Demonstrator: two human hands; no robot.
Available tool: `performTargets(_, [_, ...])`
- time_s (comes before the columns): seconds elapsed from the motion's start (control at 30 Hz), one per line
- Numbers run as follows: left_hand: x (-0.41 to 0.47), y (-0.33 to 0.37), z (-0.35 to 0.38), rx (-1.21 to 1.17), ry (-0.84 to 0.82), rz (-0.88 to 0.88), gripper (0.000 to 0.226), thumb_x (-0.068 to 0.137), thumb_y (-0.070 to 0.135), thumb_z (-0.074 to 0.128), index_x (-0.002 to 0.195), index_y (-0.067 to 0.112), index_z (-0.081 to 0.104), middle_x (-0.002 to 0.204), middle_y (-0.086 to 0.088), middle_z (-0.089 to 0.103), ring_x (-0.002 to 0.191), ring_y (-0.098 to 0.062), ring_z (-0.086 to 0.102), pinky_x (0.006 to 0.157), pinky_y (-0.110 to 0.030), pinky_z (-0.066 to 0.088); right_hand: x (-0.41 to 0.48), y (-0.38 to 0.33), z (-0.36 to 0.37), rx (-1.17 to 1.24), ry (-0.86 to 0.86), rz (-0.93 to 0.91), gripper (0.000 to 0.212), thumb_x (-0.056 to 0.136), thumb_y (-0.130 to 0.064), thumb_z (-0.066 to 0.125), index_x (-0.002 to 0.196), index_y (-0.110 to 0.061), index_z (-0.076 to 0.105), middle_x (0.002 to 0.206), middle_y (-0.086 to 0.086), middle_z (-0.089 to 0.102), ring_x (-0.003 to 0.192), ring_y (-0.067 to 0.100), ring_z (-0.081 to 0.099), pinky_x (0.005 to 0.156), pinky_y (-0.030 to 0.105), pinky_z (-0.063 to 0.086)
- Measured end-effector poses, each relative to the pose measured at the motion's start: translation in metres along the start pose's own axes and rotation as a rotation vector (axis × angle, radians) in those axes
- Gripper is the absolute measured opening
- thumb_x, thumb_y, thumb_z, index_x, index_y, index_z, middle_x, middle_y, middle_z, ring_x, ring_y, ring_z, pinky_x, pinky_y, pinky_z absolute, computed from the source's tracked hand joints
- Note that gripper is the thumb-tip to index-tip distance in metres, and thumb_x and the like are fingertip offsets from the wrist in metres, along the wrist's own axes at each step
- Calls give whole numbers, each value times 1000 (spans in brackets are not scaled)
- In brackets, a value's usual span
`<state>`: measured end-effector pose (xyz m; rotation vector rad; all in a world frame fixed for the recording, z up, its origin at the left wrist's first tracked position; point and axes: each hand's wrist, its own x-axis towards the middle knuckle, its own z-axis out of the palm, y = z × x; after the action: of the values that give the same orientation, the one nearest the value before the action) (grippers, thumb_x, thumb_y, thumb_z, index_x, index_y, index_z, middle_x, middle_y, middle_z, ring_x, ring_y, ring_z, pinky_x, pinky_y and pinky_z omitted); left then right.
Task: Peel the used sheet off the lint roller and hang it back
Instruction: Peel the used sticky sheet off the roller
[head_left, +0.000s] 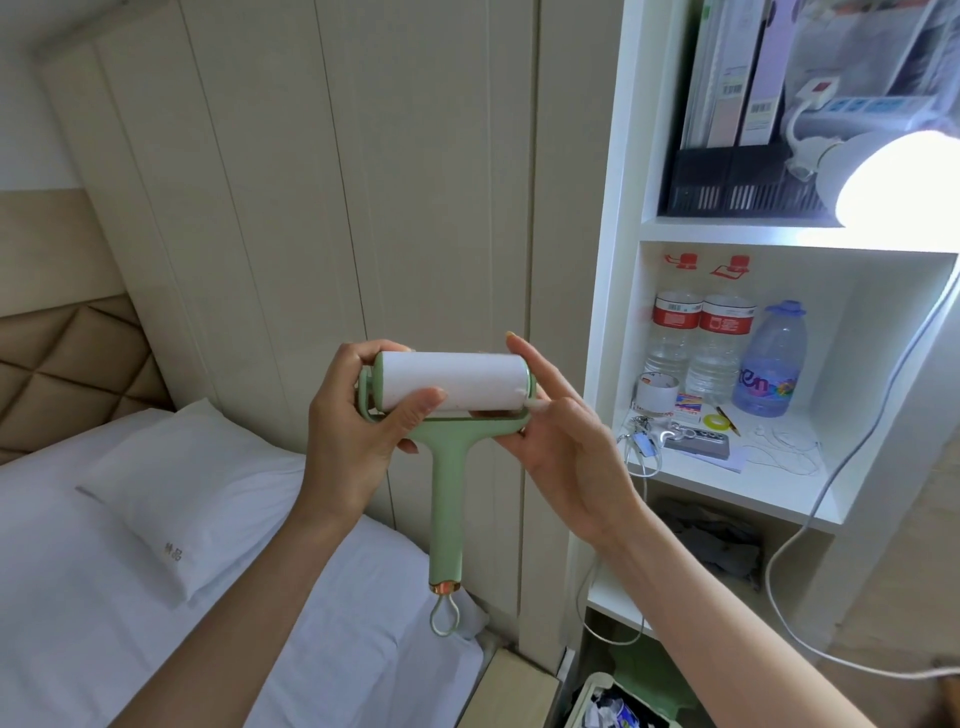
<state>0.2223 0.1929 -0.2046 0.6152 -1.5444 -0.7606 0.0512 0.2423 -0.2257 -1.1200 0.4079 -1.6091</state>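
I hold a pale green lint roller (448, 499) in front of me, its white sticky roll (462, 376) lying crosswise on top and its handle pointing down, ending in a hanging loop (444, 616). My left hand (353, 415) grips the roll's left end and the frame, thumb pressed on the white sheet. My right hand (561, 436) is at the roll's right end, forefinger raised, thumb touching the sheet's edge near the frame. No hook for hanging is visible.
White shelving (727, 236) stands on the right with water bottles (696, 343), tape, keys and cables. A lit lamp (898, 176) glares at upper right. A bed with a pillow (171, 493) lies at lower left. A waste bin (608, 701) sits below, near the shelves.
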Motion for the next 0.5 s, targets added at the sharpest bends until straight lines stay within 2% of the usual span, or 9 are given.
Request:
performTargets(0.1, [1,-1,0,10,-3,1,41,59,47,70,93,31,54,99,7,59,78,-3,64,42,-18,50,1,-1,0,-31,39,6,48,81,-12,58,130,-15,55,113,11,60,106,26,54,91,35,52])
performTargets(0.2, [1,-3,0,15,-1,-10,41,58,48,71,93,33,55,99,7,60,78,-4,64,42,-20,50,3,1,-2,-76,65,-1,45,84,-8,51,129,-16,56,112,10,60,104,24,54,91,35,52])
performTargets(0.3, [1,-5,0,25,-2,-3,41,58,47,71,93,34,55,99,8,59,78,-4,63,42,-19,50,3,2,-5,-66,34,4,51,81,-10,60,131,-17,54,121,13,58,109,27,53,94,39,51])
performTargets(0.37, [1,-5,1,23,6,-6,40,58,47,71,92,33,55,97,8,59,77,-3,63,42,-19,49,2,3,-8,-64,-12,5,66,73,-16,72,135,-21,49,123,14,56,109,27,53,94,43,50])
performTargets(0.4, [1,-6,1,18,10,-13,40,57,48,71,91,33,55,96,8,59,76,-3,63,42,-19,49,2,3,-9,-79,-18,6,70,73,-14,72,136,-25,46,122,13,58,108,26,55,95,44,49])
performTargets(0.5, [1,-8,2,17,10,-34,40,57,49,70,90,33,55,95,8,59,74,-2,63,42,-20,50,0,9,-7,-263,94,-82,60,78,-10,66,131,-32,48,129,6,61,108,23,61,93,41,52])
